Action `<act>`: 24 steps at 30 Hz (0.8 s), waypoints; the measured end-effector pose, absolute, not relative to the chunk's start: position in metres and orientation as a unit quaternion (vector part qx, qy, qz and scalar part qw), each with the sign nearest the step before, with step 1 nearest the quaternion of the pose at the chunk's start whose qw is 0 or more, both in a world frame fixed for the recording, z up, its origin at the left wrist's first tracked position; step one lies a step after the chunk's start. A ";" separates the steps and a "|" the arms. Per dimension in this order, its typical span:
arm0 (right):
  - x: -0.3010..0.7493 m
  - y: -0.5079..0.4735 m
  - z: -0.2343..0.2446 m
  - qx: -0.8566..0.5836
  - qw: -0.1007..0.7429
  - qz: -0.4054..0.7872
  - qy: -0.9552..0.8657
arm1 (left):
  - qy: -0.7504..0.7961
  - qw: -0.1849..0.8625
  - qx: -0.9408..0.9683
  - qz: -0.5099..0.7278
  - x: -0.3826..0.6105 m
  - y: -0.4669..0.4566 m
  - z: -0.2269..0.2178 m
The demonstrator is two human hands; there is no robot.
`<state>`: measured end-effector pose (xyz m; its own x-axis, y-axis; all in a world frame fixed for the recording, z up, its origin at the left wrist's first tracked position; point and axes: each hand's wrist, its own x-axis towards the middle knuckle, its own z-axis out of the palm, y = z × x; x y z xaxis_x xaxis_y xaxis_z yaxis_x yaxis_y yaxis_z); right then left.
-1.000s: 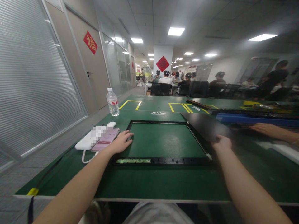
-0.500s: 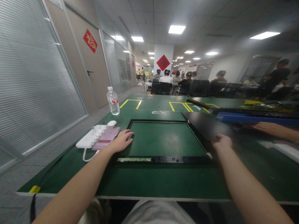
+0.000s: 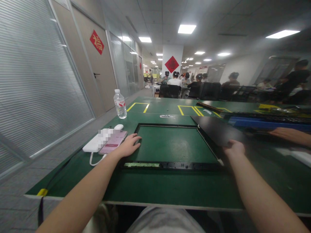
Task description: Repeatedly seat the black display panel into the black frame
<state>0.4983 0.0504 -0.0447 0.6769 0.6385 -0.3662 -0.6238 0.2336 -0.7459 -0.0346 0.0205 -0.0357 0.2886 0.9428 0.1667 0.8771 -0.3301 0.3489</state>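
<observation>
A black rectangular frame (image 3: 170, 165) lies flat on the green table (image 3: 155, 189) in front of me. My left hand (image 3: 128, 146) rests on its left side, fingers curled over the edge. My right hand (image 3: 233, 148) grips the near edge of a black panel (image 3: 213, 131) that lies just right of the frame, its near corner at the frame's right side.
A pink phone (image 3: 113, 142) on a white power bank (image 3: 96, 145), a white mouse (image 3: 119, 127) and a water bottle (image 3: 120, 104) stand at the left. Another person's hand (image 3: 282, 132) lies at the right near a blue tray (image 3: 264, 124). Seated people fill the background.
Both hands keep their places on the frame and panel. Only the view has shifted slightly, so everything sits a little further right.
</observation>
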 end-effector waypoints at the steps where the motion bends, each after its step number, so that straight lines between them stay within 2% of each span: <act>1: 0.497 0.050 -0.043 -0.485 0.782 0.391 0.011 | 0.571 0.093 0.797 0.172 -0.034 0.020 -0.036; 9: 0.489 0.045 -0.032 -0.506 0.773 0.381 0.049 | 0.573 0.095 0.797 0.169 -0.035 0.023 -0.038; 24: 0.500 0.053 -0.047 -0.499 0.780 0.377 0.003 | 0.581 0.084 0.791 0.172 -0.030 0.018 -0.037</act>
<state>0.5001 0.0532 -0.0471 0.7155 0.5850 -0.3819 -0.5917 0.2167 -0.7765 -0.0302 0.0185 -0.0367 0.2666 0.9478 0.1750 0.8897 -0.3118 0.3334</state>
